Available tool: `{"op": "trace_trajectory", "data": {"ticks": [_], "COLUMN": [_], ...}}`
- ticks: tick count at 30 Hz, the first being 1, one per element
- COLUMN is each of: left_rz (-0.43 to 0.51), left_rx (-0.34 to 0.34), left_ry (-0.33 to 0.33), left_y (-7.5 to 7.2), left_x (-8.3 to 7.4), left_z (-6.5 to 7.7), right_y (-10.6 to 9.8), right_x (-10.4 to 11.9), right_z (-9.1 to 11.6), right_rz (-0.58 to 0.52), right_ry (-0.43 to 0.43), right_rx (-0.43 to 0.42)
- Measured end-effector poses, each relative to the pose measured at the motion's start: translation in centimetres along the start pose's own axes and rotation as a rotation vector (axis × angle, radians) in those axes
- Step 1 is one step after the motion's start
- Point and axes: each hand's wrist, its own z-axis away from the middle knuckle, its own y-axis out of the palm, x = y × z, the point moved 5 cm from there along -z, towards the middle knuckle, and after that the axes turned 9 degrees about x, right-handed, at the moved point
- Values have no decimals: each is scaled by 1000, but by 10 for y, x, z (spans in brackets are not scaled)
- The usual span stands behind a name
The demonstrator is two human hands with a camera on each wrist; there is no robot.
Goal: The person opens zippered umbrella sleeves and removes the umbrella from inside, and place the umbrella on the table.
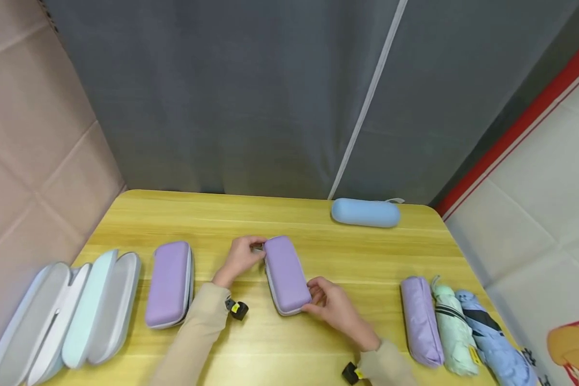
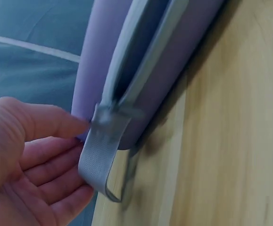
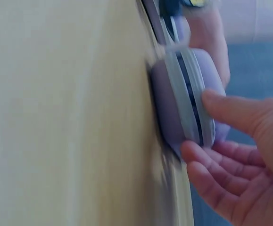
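Observation:
A purple hard-shell zip case (image 1: 287, 274) lies near the middle of the wooden table, grey zip bands along its edge. My left hand (image 1: 243, 257) is at its far end, thumb and fingers on the corner beside a grey strap loop (image 2: 101, 157). At the near right corner my right hand (image 1: 335, 305) pinches the case, thumb on one side and fingertips on the other. In both wrist views a dark gap runs between the zip bands. A second purple zip case (image 1: 170, 284) lies left of my left forearm.
Two opened hard cases, one white (image 1: 34, 327) and one mint (image 1: 101, 311), stand at the left edge. A closed blue case (image 1: 365, 212) lies at the back right. Three folded umbrellas, purple (image 1: 422, 321), green (image 1: 453, 329) and blue (image 1: 494, 338), lie front right. A grey curtain (image 1: 231, 107) hangs behind.

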Motion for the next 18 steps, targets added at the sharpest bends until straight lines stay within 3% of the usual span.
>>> {"op": "trace_trajectory", "data": {"ticks": [7,12,16,18], "left_rz": [-85,-318,-515,-563], "left_rx": [30,79,103,97], "left_ry": [-60,-89,-164,-208], "left_y": [15,31,42,45], "left_x": [-21,-42,-52,-55], "left_z": [-7,-9,-7,-5], "right_y": [16,24,25,23], "right_x": [10,15,15,14], "right_z": [-1,-2,-2,-2], "right_rz": [-43,-71,-80,-69], "right_ry": [54,26,-1,8], "right_rx": [-80,-82,-48,-38]}}
